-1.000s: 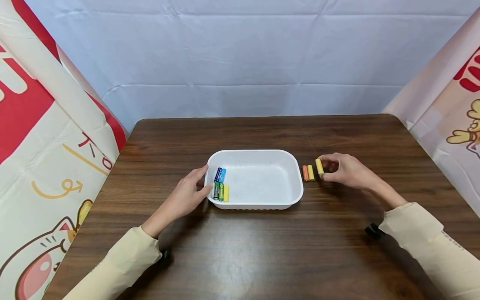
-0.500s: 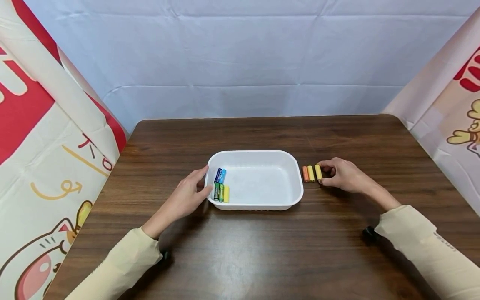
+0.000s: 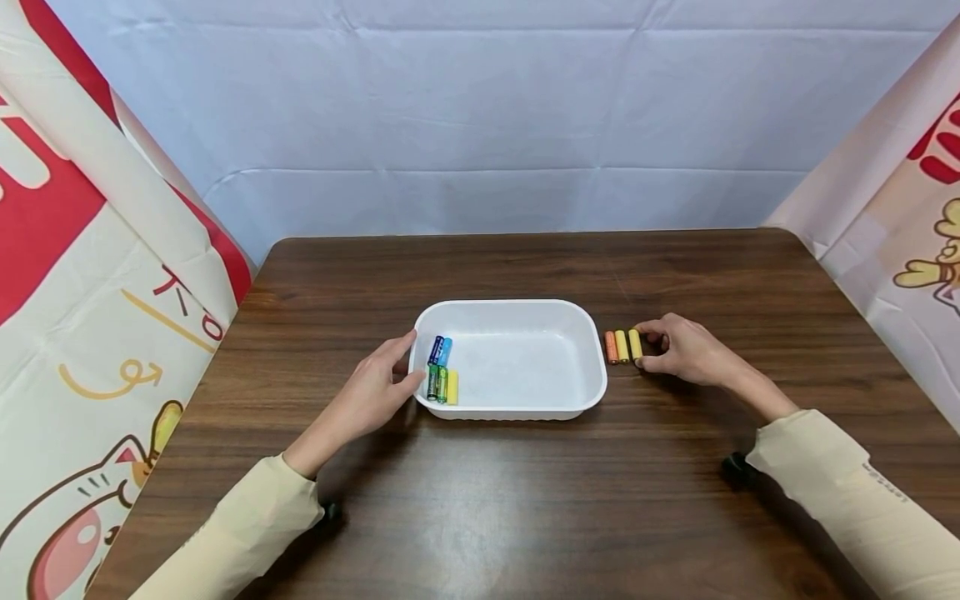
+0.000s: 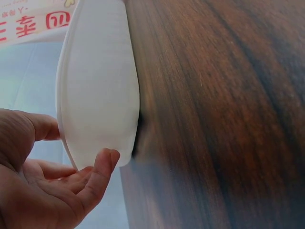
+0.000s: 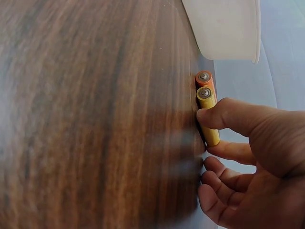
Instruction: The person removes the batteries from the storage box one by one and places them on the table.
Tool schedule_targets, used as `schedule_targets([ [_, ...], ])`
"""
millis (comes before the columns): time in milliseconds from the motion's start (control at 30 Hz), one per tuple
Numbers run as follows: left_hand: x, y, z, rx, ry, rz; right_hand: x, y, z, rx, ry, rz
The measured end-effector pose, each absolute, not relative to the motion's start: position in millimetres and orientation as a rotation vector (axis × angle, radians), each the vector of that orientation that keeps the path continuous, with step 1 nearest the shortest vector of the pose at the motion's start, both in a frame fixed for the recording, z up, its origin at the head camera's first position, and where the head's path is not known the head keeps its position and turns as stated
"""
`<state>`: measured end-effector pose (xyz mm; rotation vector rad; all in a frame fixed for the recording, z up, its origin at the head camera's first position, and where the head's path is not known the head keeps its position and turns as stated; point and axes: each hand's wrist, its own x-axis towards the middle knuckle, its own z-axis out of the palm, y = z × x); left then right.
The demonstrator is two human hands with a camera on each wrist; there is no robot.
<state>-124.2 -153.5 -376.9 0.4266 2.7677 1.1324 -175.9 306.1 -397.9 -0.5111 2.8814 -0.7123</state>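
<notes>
Thumb and forefinger of my right hand (image 3: pixel 692 350) pinch a yellow battery (image 3: pixel 636 344) by its two ends, low at the tabletop. Just left of it lie another yellow battery (image 3: pixel 622 347) and an orange battery (image 3: pixel 611 347), side by side. My left hand (image 3: pixel 371 385) holds the left end of a white plastic tray (image 3: pixel 517 412), thumb at the near corner. Inside the tray's left end are a dark blue battery (image 3: pixel 437 350), a light blue battery (image 3: pixel 446 352), a dark green battery (image 3: pixel 432 382), a light green battery (image 3: pixel 442 385) and a yellow battery (image 3: pixel 452 387).
The brown wooden table (image 3: pixel 480 508) extends around the tray on all sides. A pale cloth (image 3: pixel 487 117) hangs behind its far edge. Printed cloths stand at the left (image 3: pixel 97 333) and the right (image 3: pixel 915 208).
My right hand has lowered the yellow battery to the tabletop and slid it slightly left, nearer the other two. My left hand and the tray have stayed in place.
</notes>
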Motion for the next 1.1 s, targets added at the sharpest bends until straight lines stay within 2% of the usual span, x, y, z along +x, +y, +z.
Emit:
schedule_targets([
  [1100,-123.7,-154.2,-377.1,0.441,2.776,1.112,-173.2,307.2,-391.8,-0.502,2.809,-0.761],
])
